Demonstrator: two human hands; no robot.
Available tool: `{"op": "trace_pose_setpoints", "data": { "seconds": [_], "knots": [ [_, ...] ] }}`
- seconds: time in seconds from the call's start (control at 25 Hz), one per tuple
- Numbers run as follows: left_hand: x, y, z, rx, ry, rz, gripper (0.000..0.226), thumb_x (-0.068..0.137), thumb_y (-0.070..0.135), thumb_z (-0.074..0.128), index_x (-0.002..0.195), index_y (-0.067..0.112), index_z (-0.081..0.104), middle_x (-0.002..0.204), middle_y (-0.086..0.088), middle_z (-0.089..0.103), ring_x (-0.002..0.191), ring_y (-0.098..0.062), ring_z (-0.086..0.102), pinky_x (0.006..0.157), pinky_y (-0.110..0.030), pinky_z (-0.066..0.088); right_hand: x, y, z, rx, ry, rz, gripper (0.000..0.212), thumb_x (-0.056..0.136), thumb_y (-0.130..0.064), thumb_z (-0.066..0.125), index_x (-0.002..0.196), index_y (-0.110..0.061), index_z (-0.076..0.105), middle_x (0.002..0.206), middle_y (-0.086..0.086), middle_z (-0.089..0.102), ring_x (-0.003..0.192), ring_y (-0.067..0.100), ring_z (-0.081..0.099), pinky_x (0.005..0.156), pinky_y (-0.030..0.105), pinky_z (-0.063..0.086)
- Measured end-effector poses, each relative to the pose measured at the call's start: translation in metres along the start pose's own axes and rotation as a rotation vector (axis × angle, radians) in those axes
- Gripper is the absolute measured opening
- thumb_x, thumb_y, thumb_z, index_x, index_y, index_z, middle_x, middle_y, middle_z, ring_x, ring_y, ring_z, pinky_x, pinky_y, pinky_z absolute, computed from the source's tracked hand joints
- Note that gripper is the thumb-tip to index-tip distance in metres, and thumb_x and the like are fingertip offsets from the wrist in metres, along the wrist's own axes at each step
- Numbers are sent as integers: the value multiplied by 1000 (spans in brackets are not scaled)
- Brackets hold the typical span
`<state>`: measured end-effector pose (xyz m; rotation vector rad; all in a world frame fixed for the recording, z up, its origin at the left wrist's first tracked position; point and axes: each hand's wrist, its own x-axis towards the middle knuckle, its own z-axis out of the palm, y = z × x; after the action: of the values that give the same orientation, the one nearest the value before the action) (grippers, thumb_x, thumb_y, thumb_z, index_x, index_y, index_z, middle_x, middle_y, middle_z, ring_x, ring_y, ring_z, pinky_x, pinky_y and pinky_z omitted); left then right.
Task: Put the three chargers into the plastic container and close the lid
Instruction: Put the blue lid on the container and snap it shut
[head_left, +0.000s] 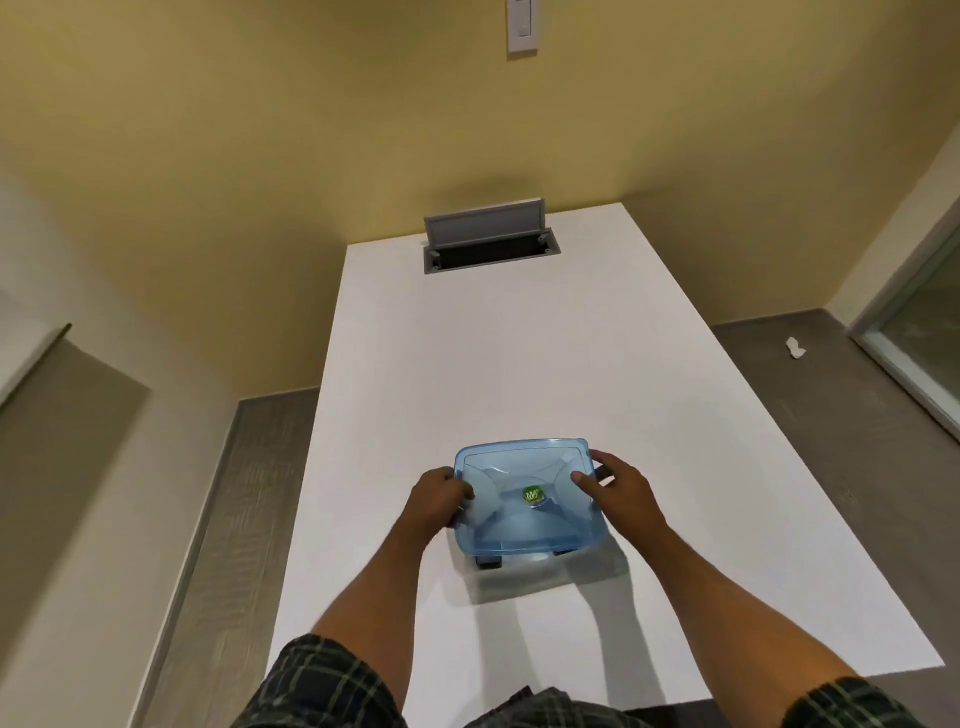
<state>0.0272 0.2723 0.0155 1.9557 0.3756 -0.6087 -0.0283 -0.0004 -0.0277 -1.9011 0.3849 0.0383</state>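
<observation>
- Head view puts the translucent blue plastic lid (527, 499) over the clear plastic container (524, 566), which sits on the near part of the white rectangular table (519, 338), right in front of me.
- Dark shapes (488, 561) show through the container's near wall below the lid; I take them for the chargers, though I cannot count three.
- I judge the lid light, thin and a little flexible, with a smooth, slippery top; best held at its side edges and pressed down at the rim and corners to seat it.
- My left hand (434, 501) is curled around the lid's left edge, thumb on top.
- My right hand (615, 491) is about half open at the right edge, thumb laid flat on the lid's top, fingers down over the side.
- I cannot tell whether the lid is fully snapped on.
</observation>
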Motion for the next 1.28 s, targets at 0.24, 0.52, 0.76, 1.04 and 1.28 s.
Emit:
{"op": "trace_pose_setpoints", "data": {
  "seconds": [0.24, 0.52, 0.76, 1.04, 1.28],
  "knots": [
    [-17, -31, -1, 230, 116, 139, 30, 83, 27, 64, 109, 12, 69, 78, 0, 70, 63, -10, 70, 56, -11, 46, 0, 6, 19, -136, 16, -34, 39, 86, -41, 72, 123, -30, 65, 93, -6, 66, 80, 13, 63, 71, 27, 53],
    [-24, -45, 10, 324, 249, 250, 35, 89, 32, 64, 122, 19, 64, 88, 3, 63, 84, -18, 60, 70, -25, 42, -1, 3, 25, -332, 16, -49, 31, 91, -42, 65, 119, -29, 67, 91, 1, 64, 81, 17, 60, 71, 32, 51],
    [-14, -64, 11, 363, 293, 193, 55, 93, 38, 60, 140, 11, 53, 118, -11, 65, 116, -26, 58, 94, -33, 45, -1, 5, 40, -505, 27, -10, 30, 92, -51, 58, 102, -24, 65, 91, 5, 57, 80, 22, 61, 67, 29, 43],
    [-13, -65, 15, 403, 245, 242, 50, 96, 31, 58, 144, 20, 49, 118, -11, 62, 115, -27, 58, 89, -29, 43, -7, 11, 42, -620, 14, 29, 49, 94, -59, 46, 131, -27, 54, 114, 8, 57, 101, 27, 64, 81, 37, 53],
    [-7, -56, 12, 552, 174, 246, 57, 100, 31, 53, 153, 27, 34, 127, -8, 51, 112, -28, 60, 89, -33, 50, 0, -2, 38, -744, -81, 27, 59, 99, -56, 39, 154, -37, 26, 129, 9, 52, 112, 31, 62, 87, 38, 50]
  ]
}}
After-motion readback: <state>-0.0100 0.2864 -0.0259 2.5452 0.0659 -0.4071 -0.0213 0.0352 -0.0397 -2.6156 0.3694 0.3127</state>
